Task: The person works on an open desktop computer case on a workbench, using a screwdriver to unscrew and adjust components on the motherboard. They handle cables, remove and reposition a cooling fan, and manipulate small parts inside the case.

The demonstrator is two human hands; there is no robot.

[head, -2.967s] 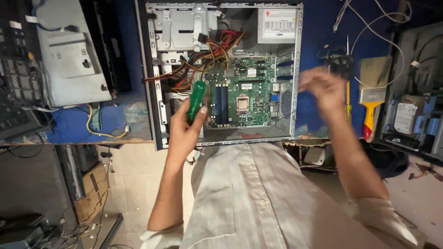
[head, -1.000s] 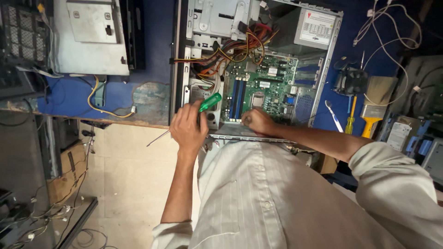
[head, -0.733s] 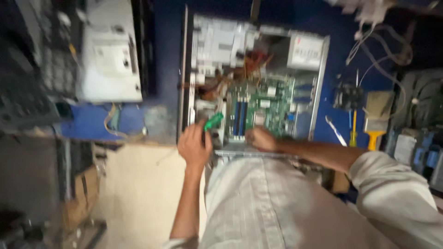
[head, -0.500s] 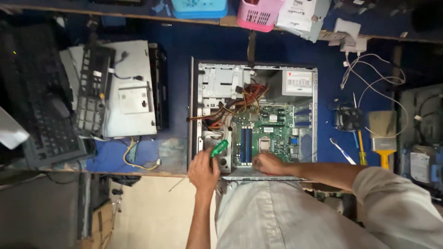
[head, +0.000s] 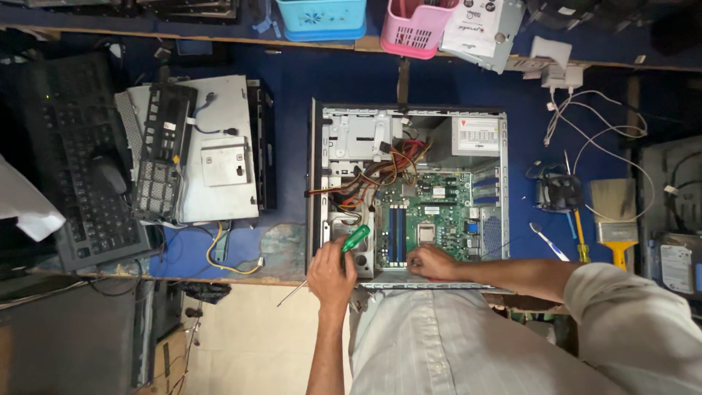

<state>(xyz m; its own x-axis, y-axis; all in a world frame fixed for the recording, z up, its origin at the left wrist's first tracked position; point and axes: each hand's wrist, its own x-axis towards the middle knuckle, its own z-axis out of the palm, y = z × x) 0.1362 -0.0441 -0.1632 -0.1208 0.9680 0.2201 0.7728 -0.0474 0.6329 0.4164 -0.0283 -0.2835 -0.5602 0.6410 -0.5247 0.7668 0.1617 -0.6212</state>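
The left hand (head: 330,274) is closed around a screwdriver (head: 351,241) with a green handle; its thin shaft pokes out below the grip, down and to the left over the front edge of the worktop (head: 219,256). The tool looks light and stiff, and its ribbed handle is the natural place to hold it, as it is held now.

Just right of that grip, the right hand (head: 433,262) lies flat, fingers down, on the near edge of the open computer case (head: 318,175), pinching nothing. Just beyond its fingertips sits the green circuit board (head: 431,212), fragile and best touched only at its edges. The case itself looks heavy and rigid.
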